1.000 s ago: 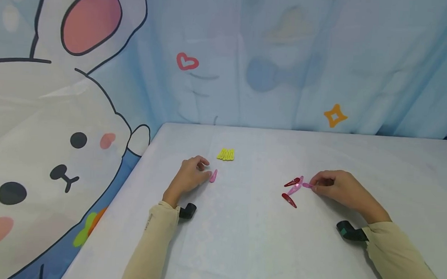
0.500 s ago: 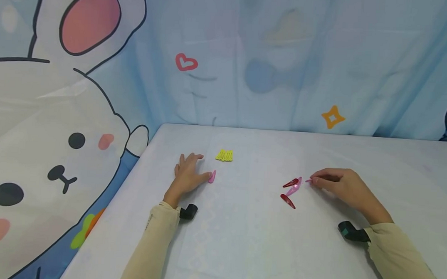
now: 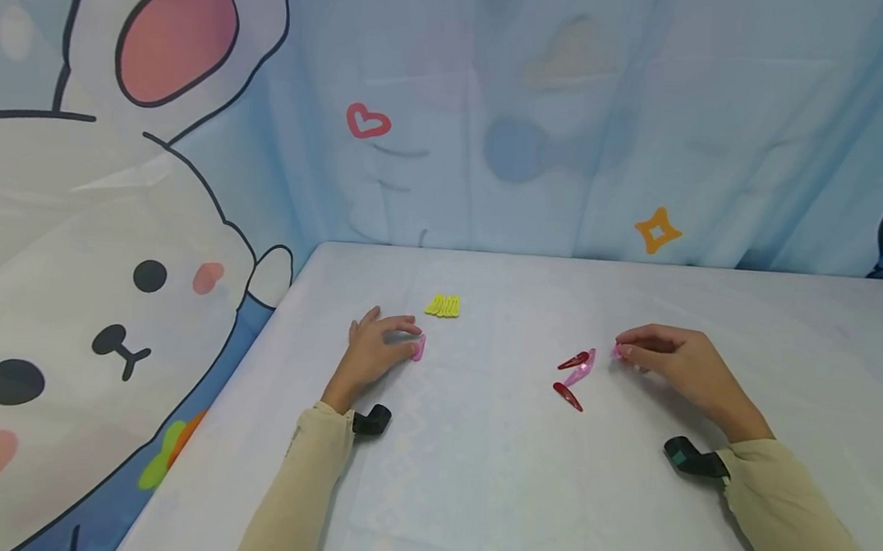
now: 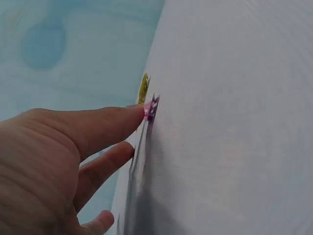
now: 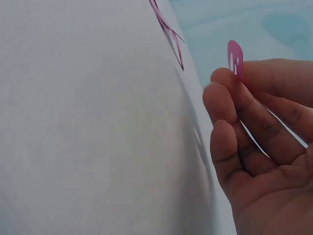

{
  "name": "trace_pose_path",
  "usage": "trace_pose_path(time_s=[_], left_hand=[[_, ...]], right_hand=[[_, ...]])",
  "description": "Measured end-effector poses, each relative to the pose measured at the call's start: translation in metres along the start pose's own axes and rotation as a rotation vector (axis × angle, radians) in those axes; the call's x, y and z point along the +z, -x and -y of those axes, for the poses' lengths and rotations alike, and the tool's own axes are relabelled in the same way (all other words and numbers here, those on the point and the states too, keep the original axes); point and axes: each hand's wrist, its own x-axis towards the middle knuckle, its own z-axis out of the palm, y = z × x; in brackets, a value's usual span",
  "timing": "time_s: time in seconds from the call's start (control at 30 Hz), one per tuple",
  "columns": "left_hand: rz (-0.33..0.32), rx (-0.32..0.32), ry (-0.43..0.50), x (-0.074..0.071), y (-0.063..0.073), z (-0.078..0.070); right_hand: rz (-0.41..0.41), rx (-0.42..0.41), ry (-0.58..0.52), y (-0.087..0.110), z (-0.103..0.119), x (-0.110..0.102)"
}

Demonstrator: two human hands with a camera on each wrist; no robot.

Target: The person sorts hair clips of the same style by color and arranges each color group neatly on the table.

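Observation:
In the head view my left hand (image 3: 370,353) is low over the left part of the table, its thumb and index finger pinching a pink snap hair clip (image 3: 419,348). The left wrist view shows the thumb against that clip (image 4: 150,109). Over on the right, my right hand (image 3: 667,355) pinches another pink hair clip (image 5: 235,58), which sticks up from the fingertips in the right wrist view. Just left of this hand lie a pink clip (image 3: 580,370) and two dark red clips, one (image 3: 573,361) touching or very near the pink one, the other (image 3: 568,397) in front.
A tidy row of several yellow hair clips (image 3: 443,306) lies just beyond the left hand. White cloth covers the table (image 3: 479,441). A blue printed curtain (image 3: 430,193) hangs along its far edge. Each wrist carries a black camera (image 3: 372,420).
The left hand spread its fingers, then brought the index finger back down to the pink clip. The right hand has turned its clip and raised it slightly, away from the loose clips.

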Motion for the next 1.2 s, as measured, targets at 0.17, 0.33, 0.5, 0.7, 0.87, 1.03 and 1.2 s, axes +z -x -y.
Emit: trace_pose_path(time_s=[0.17, 0.33, 0.5, 0.7, 0.87, 1.03, 1.2], left_hand=[[0.013, -0.015, -0.022, 0.0, 0.002, 0.004], [0.011, -0.002, -0.029, 0.002, 0.004, 0.006], [0.02, 0.005, -0.04, 0.003, 0.005, 0.006], [0.021, 0.013, -0.039, 0.001, 0.006, 0.007], [0.038, 0.024, -0.028, 0.001, 0.005, 0.008], [0.06, 0.048, -0.037, 0.003, 0.002, 0.007], [0.058, 0.034, -0.034, 0.004, -0.001, 0.007]], right_hand=[[-0.013, -0.018, -0.038, -0.005, 0.012, 0.007], [-0.024, -0.056, -0.047, -0.01, 0.026, 0.017], [-0.02, -0.068, -0.068, -0.014, 0.046, 0.028], [0.008, -0.086, -0.105, -0.025, 0.078, 0.056], [0.045, -0.107, -0.161, -0.04, 0.096, 0.083], [0.08, -0.109, -0.187, -0.053, 0.108, 0.106], [0.143, -0.064, -0.201, -0.064, 0.12, 0.129]])
